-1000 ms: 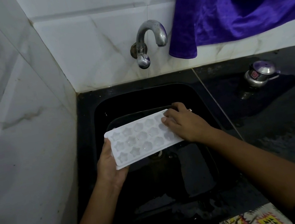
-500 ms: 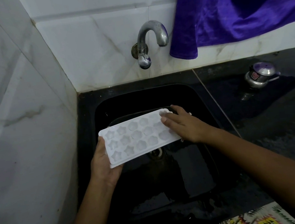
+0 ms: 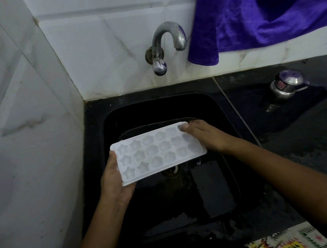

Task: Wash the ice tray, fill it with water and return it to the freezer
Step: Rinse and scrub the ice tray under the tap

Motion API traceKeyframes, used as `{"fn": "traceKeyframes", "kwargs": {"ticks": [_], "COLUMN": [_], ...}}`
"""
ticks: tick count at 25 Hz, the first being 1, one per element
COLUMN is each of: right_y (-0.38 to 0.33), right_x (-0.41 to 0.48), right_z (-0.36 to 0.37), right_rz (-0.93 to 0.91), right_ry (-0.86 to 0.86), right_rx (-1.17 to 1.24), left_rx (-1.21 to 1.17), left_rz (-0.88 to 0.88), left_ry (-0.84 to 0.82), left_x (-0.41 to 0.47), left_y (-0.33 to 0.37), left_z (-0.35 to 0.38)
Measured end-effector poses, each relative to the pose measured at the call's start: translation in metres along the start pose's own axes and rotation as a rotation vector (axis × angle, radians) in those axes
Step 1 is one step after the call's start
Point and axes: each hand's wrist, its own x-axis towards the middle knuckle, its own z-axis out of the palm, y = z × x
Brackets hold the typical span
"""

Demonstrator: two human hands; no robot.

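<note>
- ice tray [image 3: 158, 152] over black sink [image 3: 156, 112], cavities up
- left hand [image 3: 114, 181] grips left end, fingers curled under
- right hand [image 3: 204, 137] rests on right end, fingers nearly straight
- tap [image 3: 166, 43] behind; purple cloth [image 3: 268, 8] beside it
- metal pot [image 3: 286, 85] on counter [image 3: 317, 133], well right

The ice tray [image 3: 158, 153] nudged toward 9 o'clock, right hand [image 3: 206, 136] flattened
Since 1 second ago the tray and the left hand [image 3: 114, 181] gripping its 7 o'clock corner have shifted slightly toward 9 o'clock. The right hand, then hunched with bent knuckles over the 3 o'clock end, now lies flatter with straighter fingers, and more of the tray's surface at that end shows.
</note>
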Motion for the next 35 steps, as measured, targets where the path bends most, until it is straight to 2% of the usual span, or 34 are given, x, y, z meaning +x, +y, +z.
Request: {"fn": "traceKeyframes", "kwargs": {"ticks": [1, 3, 4, 5, 6, 9, 10, 11, 13, 14, 15, 18, 19, 20, 22, 23, 24, 27, 29, 31, 32, 33, 35], "right_y": [0.000, 0.004, 0.005, 0.005, 0.006, 0.003, 0.005, 0.005, 0.004, 0.006, 0.005, 0.004, 0.005, 0.005, 0.005, 0.005, 0.006, 0.009, 0.011, 0.009, 0.008, 0.009, 0.010], "right_x": [0.001, 0.005, 0.006, 0.005, 0.005, 0.001, 0.004, 0.006, 0.009, 0.011, 0.011, 0.012, 0.014, 0.017, 0.018, 0.016, 0.015, 0.011, 0.016, 0.018, 0.016, 0.016, 0.012], "right_z": [-0.002, -0.001, 0.003, 0.006, 0.006, 0.000, -0.001, -0.005, -0.003, 0.001, 0.003, 0.002, 0.001, -0.001, 0.000, 0.004, 0.005, 0.001, -0.001, 0.002, 0.004, 0.005, 0.001], "right_rz": [0.008, -0.053, -0.101, -0.138, -0.146, -0.101, -0.104, -0.090, -0.119, -0.170, -0.197, -0.146, -0.135, -0.125, -0.101, -0.146, -0.173, -0.148, -0.120, -0.104, -0.138, -0.152, -0.157], "right_ry": [0.041, 0.129, 0.159, 0.157, 0.116, 0.005, 0.046, 0.090, 0.198, 0.219, 0.186, 0.042, 0.056, 0.086, 0.172, 0.214, 0.194, 0.059, 0.103, 0.196, 0.205, 0.162, 0.059], "right_rx": [-0.043, -0.482, -0.625, -0.660, -0.582, 0.008, 0.021, -0.116, -0.620, -0.705, -0.688, -0.150, -0.089, -0.118, -0.446, -0.567, -0.585, -0.226, -0.311, -0.565, -0.616, -0.552, -0.275], "left_rx": [0.011, 0.044, 0.051, 0.042, 0.022, 0.002, 0.005, 0.011, 0.026, 0.014, -0.009, -0.029, -0.027, -0.025, -0.013, -0.010, -0.013, -0.021, 0.003, 0.024, 0.016, -0.004, -0.042], "left_rz": [-0.009, -0.017, -0.017, -0.013, -0.005, 0.010, 0.000, -0.011, -0.018, -0.013, -0.001, 0.018, 0.013, 0.004, -0.016, -0.020, -0.016, 0.002, -0.006, -0.016, -0.018, -0.011, 0.005], "left_ry": [0.001, 0.006, 0.002, -0.004, -0.005, -0.022, -0.029, -0.029, -0.023, -0.025, -0.028, -0.038, -0.039, -0.037, -0.028, -0.025, -0.025, -0.018, -0.008, -0.004, -0.006, -0.006, -0.005], "left_x": [-0.001, -0.003, -0.004, -0.004, -0.004, -0.003, -0.003, -0.002, -0.002, -0.002, -0.001, -0.001, 0.000, -0.001, -0.002, -0.002, -0.003, -0.001, -0.001, -0.002, -0.003, -0.002, 0.001], "left_y": [-0.002, -0.008, -0.009, -0.009, -0.007, 0.000, 0.000, -0.002, -0.005, -0.005, -0.003, 0.004, 0.003, 0.002, -0.004, -0.005, -0.004, 0.002, -0.001, -0.007, -0.008, -0.007, -0.002], "left_z": [0.001, 0.005, 0.007, 0.007, 0.007, 0.006, 0.007, 0.008, 0.010, 0.010, 0.008, 0.005, 0.004, 0.005, 0.008, 0.009, 0.009, 0.006, 0.006, 0.009, 0.010, 0.010, 0.007]}}
